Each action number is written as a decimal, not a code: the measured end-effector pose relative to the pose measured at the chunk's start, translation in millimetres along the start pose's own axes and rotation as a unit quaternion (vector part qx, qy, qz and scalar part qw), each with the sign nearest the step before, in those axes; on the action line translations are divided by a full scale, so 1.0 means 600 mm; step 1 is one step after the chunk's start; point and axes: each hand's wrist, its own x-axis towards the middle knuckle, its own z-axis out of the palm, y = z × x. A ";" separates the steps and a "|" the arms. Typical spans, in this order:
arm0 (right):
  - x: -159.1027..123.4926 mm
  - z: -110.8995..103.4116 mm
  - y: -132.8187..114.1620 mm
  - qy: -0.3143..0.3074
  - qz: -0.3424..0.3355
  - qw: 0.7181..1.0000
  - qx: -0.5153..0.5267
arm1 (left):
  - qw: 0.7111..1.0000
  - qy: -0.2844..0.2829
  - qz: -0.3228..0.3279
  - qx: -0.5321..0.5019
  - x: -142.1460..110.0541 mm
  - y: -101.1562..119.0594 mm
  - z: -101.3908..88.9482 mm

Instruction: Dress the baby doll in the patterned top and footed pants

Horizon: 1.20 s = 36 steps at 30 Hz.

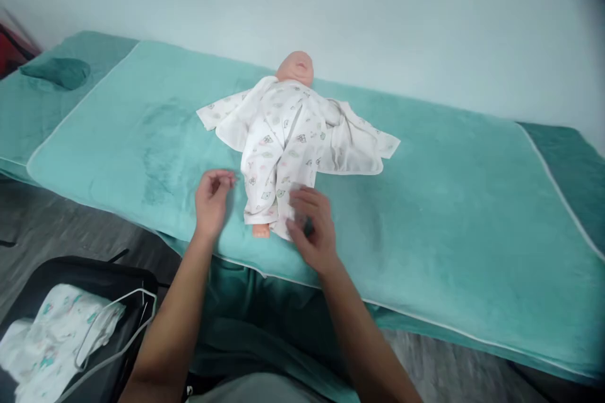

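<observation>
A baby doll (296, 68) lies on its back, its head toward the wall. It wears patterned white trousers (259, 167), and a matching white top (352, 138) is spread out under and around its upper body. One bare foot (261, 230) shows below a trouser cuff; the other foot is covered or hidden. My left hand (212, 201) hovers just left of the trouser leg, fingers loosely curled and apart from the cloth, holding nothing visible. Over the lower right trouser leg is my right hand (314, 227), slightly blurred, thumb and fingers spread apart.
The doll rests on a long bed with a green cover (449, 201), set against a pale wall (378, 19). At lower left, a black chair (80, 267) carries a patterned white cloth (61, 334) and a pale cable (118, 352). A face hole (61, 72) is at the bed's left end.
</observation>
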 end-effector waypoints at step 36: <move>-0.101 0.029 -0.042 0.055 0.115 0.980 -0.151 | 0.972 -0.168 0.116 0.113 -0.135 0.005 -0.053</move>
